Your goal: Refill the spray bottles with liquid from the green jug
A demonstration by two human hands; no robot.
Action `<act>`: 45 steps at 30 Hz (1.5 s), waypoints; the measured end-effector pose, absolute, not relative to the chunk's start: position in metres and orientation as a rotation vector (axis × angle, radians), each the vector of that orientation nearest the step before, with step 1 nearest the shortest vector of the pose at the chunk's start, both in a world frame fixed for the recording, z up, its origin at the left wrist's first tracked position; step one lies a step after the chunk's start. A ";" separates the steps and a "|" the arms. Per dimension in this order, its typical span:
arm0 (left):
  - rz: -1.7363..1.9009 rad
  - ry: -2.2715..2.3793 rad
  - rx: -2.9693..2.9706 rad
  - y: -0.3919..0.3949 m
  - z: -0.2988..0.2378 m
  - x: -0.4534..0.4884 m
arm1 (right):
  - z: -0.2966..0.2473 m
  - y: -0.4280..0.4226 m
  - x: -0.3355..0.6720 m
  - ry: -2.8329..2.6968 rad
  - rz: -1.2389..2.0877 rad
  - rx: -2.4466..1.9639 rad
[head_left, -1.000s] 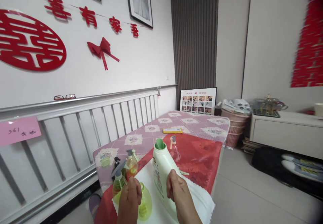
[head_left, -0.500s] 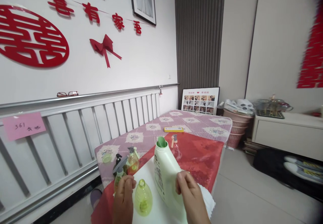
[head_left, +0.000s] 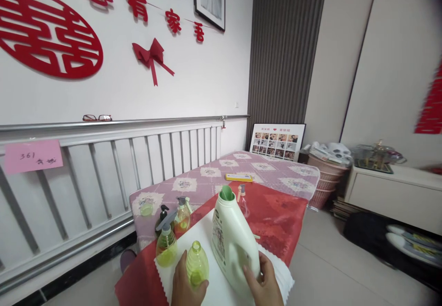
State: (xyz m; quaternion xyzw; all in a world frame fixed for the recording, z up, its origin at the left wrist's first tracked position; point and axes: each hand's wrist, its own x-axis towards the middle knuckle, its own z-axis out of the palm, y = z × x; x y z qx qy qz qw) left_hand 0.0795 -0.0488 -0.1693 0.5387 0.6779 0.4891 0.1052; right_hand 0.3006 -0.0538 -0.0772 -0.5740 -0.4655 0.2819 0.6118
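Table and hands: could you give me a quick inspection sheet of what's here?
Surface: table under a quilted cover, red cloth and white mat.
Job's things: small green bottle, open-topped; big white jug, cap off.
Clutter: spray bottles, yellow box.
Grips: left hand holds the small green bottle; right hand steadies the jug.
Cables: nothing seen.
Surroundings: white railing, pink baskets, cabinet.

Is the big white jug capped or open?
Open: the white jug shows a bare green spout at its top, with no cap on it.
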 end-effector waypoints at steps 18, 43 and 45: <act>1.358 2.032 1.579 -0.067 -0.169 0.089 | 0.038 -0.044 0.346 -1.479 0.607 -1.478; 1.153 1.895 1.576 -0.078 -0.143 0.081 | 0.146 -0.051 0.363 -2.362 0.616 -1.677; 1.158 1.899 1.591 -0.079 -0.140 0.081 | 0.149 -0.053 0.360 -2.393 0.615 -1.678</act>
